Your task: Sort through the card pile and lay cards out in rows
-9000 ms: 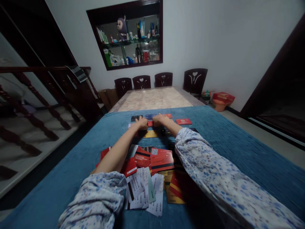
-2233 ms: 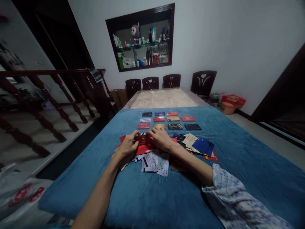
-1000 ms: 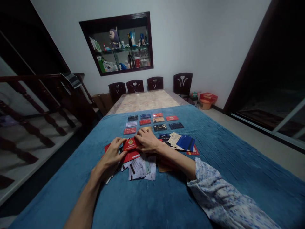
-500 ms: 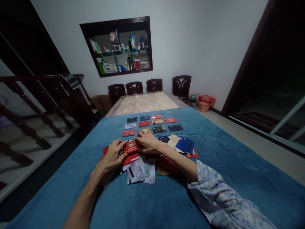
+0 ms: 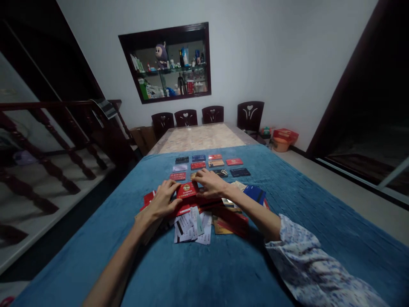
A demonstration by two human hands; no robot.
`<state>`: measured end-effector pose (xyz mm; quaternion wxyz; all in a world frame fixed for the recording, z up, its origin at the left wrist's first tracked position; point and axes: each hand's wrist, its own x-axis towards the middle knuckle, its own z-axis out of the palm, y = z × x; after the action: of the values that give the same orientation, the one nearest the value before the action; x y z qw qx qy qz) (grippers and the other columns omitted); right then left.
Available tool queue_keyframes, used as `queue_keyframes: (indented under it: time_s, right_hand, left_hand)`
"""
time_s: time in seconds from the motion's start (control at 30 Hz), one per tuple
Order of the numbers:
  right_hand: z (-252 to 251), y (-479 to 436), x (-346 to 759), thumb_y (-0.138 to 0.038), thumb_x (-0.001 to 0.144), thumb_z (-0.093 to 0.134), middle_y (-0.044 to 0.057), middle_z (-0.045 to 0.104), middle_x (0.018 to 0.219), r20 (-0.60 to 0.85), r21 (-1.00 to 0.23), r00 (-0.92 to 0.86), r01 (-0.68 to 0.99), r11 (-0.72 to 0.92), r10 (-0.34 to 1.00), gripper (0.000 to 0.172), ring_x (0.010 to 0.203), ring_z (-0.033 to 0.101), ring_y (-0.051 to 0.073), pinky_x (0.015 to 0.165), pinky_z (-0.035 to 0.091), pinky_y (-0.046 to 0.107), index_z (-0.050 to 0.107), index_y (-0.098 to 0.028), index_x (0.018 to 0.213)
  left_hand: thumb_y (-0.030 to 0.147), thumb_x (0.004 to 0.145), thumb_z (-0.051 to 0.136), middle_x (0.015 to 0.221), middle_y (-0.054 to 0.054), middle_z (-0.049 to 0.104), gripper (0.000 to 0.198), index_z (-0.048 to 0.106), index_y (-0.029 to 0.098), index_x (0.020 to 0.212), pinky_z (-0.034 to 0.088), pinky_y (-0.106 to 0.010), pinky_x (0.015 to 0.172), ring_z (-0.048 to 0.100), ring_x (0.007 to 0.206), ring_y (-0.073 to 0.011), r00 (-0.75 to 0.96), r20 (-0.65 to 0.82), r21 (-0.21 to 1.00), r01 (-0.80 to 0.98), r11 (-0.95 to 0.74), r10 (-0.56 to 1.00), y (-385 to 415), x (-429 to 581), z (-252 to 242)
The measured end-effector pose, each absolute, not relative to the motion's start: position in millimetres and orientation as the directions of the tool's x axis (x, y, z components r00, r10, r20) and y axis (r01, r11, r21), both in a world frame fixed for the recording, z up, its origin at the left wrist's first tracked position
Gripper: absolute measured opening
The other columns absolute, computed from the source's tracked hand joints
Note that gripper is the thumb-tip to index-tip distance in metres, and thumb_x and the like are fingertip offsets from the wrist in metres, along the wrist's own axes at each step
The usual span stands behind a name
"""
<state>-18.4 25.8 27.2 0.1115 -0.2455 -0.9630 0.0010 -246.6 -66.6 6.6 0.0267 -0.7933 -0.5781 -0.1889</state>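
Note:
A red card (image 5: 187,188) with a round emblem is held over a loose pile in the middle of the blue cloth. My left hand (image 5: 162,198) grips its left edge, thumb below and fingers above. My right hand (image 5: 211,184) is closed at the card's right edge, its fingers curled; part of its grip is hidden. Beneath my hands spread white cards (image 5: 184,226), more red cards (image 5: 149,198), and a gold card (image 5: 223,227). By my right forearm lies a blue card (image 5: 254,194). Beyond my hands, several cards lie separately in loose rows, including a dark blue card (image 5: 240,172).
The blue cloth (image 5: 105,238) covers the near part of a long stone-topped table (image 5: 198,137). Dark chairs (image 5: 250,116) stand at its far end. A wooden railing (image 5: 47,102) is on the left, and an orange tub (image 5: 280,144) sits on the floor to the right.
The whole view has shifted, so everything appears slightly farther right. My right hand has moved a little away from the red card's middle, leaving more of the pile under its wrist visible.

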Motion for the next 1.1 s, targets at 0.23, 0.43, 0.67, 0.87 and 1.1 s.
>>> queue_keyframes:
  time_s: [0.23, 0.43, 0.67, 0.87, 1.1]
  right_hand:
    - [25, 29, 8, -0.037, 0.081, 0.070, 0.013, 0.057, 0.118, 0.208, -0.051, -0.852, 0.480, 0.876, 0.480, 0.042, 0.109, 0.047, 0.028, 0.082, 0.042, 0.037, 0.064, -0.016, 0.117]
    - [24, 44, 35, -0.039, 0.080, 0.072, 0.013, 0.058, 0.116, 0.218, -0.084, -0.840, 0.492, 0.867, 0.498, 0.046, 0.110, 0.047, 0.029, 0.083, 0.043, 0.038, 0.064, -0.016, 0.119]
    - [25, 68, 68, -0.036, 0.079, 0.073, 0.013, 0.059, 0.116, 0.220, -0.092, -0.819, 0.523, 0.847, 0.529, 0.041, 0.112, 0.049, 0.029, 0.087, 0.044, 0.040, 0.066, -0.017, 0.115]
    - [24, 86, 89, -0.033, 0.077, 0.075, 0.013, 0.060, 0.115, 0.230, -0.070, -0.793, 0.564, 0.823, 0.564, 0.039, 0.110, 0.050, 0.030, 0.092, 0.043, 0.041, 0.068, -0.017, 0.111]
    - [26, 107, 107, -0.034, 0.080, 0.072, 0.016, 0.059, 0.119, 0.159, -0.063, -0.737, 0.657, 0.752, 0.657, 0.045, 0.110, 0.051, 0.030, 0.088, 0.043, 0.039, 0.065, -0.014, 0.120]
  left_hand:
    - [0.025, 0.080, 0.062, 0.119, -0.012, 0.057, 0.046, 0.059, 0.019, 0.125, 0.045, -0.047, 0.094, 0.051, 0.112, -0.0299, 0.302, 0.265, 0.115, 0.933, -0.341, 0.916, -60, -220, 12]
    - [0.026, 0.081, 0.060, 0.121, -0.012, 0.056, 0.040, 0.060, 0.020, 0.121, 0.043, -0.048, 0.097, 0.050, 0.114, -0.0304, 0.331, 0.211, 0.060, 0.935, -0.350, 0.920, -41, -190, 23]
    - [0.025, 0.081, 0.061, 0.122, -0.010, 0.057, 0.048, 0.055, 0.024, 0.129, 0.040, -0.048, 0.099, 0.047, 0.118, -0.0301, 0.361, 0.191, 0.065, 0.923, -0.379, 0.913, -11, -155, 30]
    - [0.028, 0.082, 0.062, 0.127, -0.012, 0.054, 0.043, 0.058, 0.022, 0.125, 0.040, -0.047, 0.098, 0.046, 0.121, -0.0310, 0.368, 0.154, 0.034, 0.926, -0.377, 0.917, 15, -132, 28]
    - [0.027, 0.083, 0.063, 0.128, -0.013, 0.053, 0.037, 0.059, 0.019, 0.119, 0.042, -0.049, 0.098, 0.044, 0.123, -0.0318, 0.375, 0.111, -0.003, 0.926, -0.377, 0.920, 50, -109, 30]
